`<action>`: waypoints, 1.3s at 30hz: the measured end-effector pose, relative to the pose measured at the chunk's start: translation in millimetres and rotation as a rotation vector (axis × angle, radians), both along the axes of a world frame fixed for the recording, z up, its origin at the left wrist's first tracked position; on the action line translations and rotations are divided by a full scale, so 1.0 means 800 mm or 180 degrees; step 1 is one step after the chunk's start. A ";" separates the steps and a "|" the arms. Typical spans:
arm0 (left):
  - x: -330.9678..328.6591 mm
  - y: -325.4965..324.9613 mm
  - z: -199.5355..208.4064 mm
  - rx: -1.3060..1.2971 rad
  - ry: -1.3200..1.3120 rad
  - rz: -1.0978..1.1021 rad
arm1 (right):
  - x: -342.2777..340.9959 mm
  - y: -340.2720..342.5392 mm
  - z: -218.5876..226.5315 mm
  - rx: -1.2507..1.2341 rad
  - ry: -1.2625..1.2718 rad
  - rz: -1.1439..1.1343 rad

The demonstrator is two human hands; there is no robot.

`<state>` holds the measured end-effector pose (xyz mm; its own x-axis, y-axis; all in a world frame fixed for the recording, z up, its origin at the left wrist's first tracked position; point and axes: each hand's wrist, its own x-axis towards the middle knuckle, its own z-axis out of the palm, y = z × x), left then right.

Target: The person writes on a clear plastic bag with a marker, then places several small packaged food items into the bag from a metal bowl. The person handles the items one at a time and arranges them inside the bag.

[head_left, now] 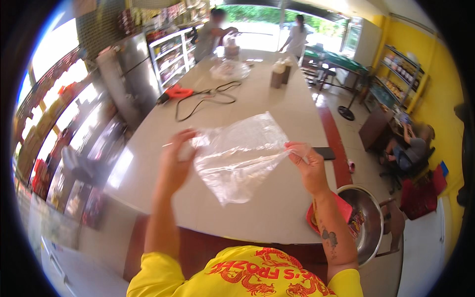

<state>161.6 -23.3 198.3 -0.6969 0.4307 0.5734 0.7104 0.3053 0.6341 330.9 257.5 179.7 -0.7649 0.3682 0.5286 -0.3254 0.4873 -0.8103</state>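
A clear plastic bag [240, 161] is stretched out between my two hands above the long pale table [163, 133]. My left hand [179, 153] is closed at the bag's left edge, with the fingers somewhat blurred. On the other side, my right hand [308, 161] pinches the right edge between thumb and fingers. The bag looks thin, wrinkled and flat, and I cannot make out anything inside it. Just beyond my right hand lies a small dark flat object [324, 153] at the table's edge.
An orange-red heat gun [178, 92] with a black cord rests farther up the table. Brown bottles [278, 76] and more clear plastic [230, 69] sit beyond. A red tray [341, 205] and steel bowl [373, 222] are at near right. Other people are at the far end and right.
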 end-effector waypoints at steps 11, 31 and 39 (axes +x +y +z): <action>0.128 0.105 -0.082 -0.0307 0.0562 0.0132 | -0.020 -0.007 -0.004 0.0937 0.0102 -0.0578; 0.120 0.129 -0.168 -0.0109 -0.1814 -0.0378 | 0.043 -0.090 -0.185 -0.3054 -0.1118 0.0406; 0.111 0.096 -0.204 -0.0821 -0.2265 -0.1485 | 0.030 -0.054 -0.208 -0.1787 -0.1546 0.0787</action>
